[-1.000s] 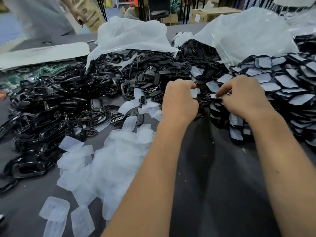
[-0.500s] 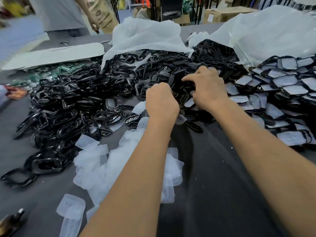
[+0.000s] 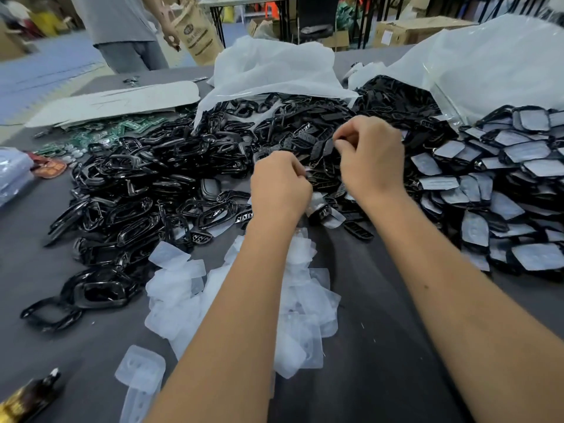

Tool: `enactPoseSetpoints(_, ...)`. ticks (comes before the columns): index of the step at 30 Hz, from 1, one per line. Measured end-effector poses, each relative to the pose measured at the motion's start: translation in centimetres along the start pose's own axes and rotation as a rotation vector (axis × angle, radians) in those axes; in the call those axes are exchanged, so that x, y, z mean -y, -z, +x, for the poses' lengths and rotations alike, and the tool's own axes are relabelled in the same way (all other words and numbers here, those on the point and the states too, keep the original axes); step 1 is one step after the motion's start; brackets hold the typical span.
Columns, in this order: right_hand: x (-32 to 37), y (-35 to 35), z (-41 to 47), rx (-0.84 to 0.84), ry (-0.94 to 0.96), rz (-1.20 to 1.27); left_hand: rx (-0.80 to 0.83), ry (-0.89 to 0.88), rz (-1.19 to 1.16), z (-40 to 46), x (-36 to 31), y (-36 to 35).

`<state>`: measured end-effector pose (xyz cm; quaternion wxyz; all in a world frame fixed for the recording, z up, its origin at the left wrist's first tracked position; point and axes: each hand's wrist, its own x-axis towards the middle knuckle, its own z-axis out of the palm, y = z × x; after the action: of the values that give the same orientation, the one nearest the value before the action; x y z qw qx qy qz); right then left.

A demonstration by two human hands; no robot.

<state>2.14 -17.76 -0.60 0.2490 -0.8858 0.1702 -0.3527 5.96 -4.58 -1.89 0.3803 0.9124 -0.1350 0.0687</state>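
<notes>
Right hand (image 3: 370, 160) pinches a black insert (image 3: 328, 147), left hand (image 3: 279, 187) hides its hold, frames (image 3: 137, 184) heaped around.

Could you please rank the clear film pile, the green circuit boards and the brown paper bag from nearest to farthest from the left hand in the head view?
1. clear film pile, right below the left hand.
2. green circuit boards, far left on the table.
3. brown paper bag, beyond the table's far edge.

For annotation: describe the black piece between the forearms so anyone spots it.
On the grey table, find the bare strip between the forearms. At its top lies a black slotted insert. Unlike film-covered neighbours, it is uncovered and sits off the heap.
</notes>
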Motion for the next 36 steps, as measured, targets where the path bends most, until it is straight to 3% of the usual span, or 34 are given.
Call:
enactPoseSetpoints(7, 4.4, -3.1, -4.6, 0.313, 0.045, 0.389, -0.206, 0.134, 0.134, -1.2, 3.9, 5.1)
enactPoseSetpoints(12, 5.7, -4.9, -6.6, 0.445, 0.027, 0.505, -0.076, 0.25, 0.275, -1.6, 7.2, 7.2)
enactPoseSetpoints(17, 5.0, -5.6, -7.2, 0.42, -0.045, 0.678, -0.088, 0.241, 0.166, -1.7, 8.1, 7.0)
enactPoseSetpoints(23, 4.0, -5.1, -7.0, 0.339, -0.27, 0.973, -0.212, 0.139, 0.025, -1.6, 8.7, 6.8)
enactPoseSetpoints(30, 4.0, -4.9, -6.8, 0.367, -0.371, 1.132, -0.245, 0.177, -0.331, -1.7, 8.0, 6.1)
enactPoseSetpoints(36, 3.8, -4.6, -6.9, 0.375, -0.349, 1.138, -0.184, 0.152, -0.444, -2.4, 8.2, 5.4)
